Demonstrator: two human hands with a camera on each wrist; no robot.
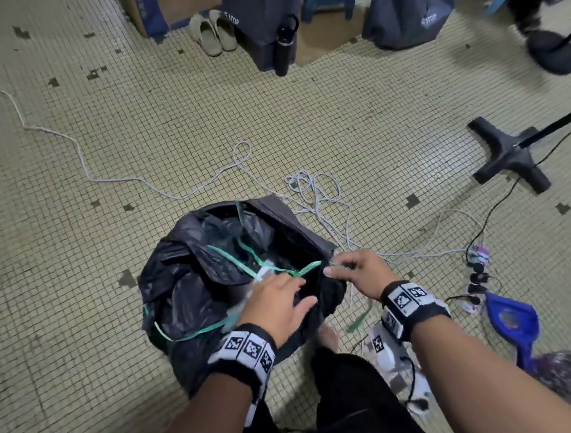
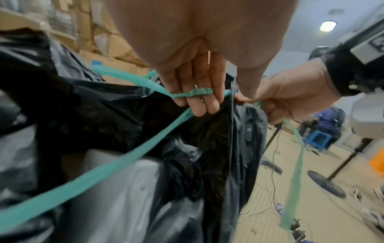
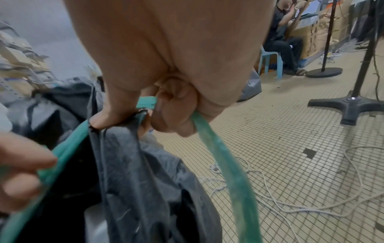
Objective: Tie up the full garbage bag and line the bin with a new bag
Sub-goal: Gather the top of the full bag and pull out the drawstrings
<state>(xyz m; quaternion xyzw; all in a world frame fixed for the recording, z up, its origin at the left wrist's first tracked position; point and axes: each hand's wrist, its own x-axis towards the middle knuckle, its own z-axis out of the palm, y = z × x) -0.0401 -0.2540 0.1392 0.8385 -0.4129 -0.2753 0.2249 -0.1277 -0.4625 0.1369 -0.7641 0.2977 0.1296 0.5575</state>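
A black garbage bag (image 1: 194,285) stands open on the tiled floor in front of me, with a green drawstring (image 1: 239,259) running round its mouth. My left hand (image 1: 277,302) reaches over the near rim. The drawstring (image 2: 193,93) is looped round the left fingers (image 2: 197,105). My right hand (image 1: 353,272) sits at the bag's right edge. It pinches the drawstring (image 3: 145,102) together with the black rim (image 3: 116,139); a loose green end (image 3: 228,180) hangs below its fist. Something pale (image 2: 124,189) lies inside the bag.
Grey cables (image 1: 320,196) sprawl on the floor just beyond the bag. A cross-shaped stand base (image 1: 508,154) is at the right, with a power strip (image 1: 477,280) and a blue object (image 1: 511,321) near my right arm. A black bottle (image 1: 284,45), slippers (image 1: 211,30) and dark bags lie farther off.
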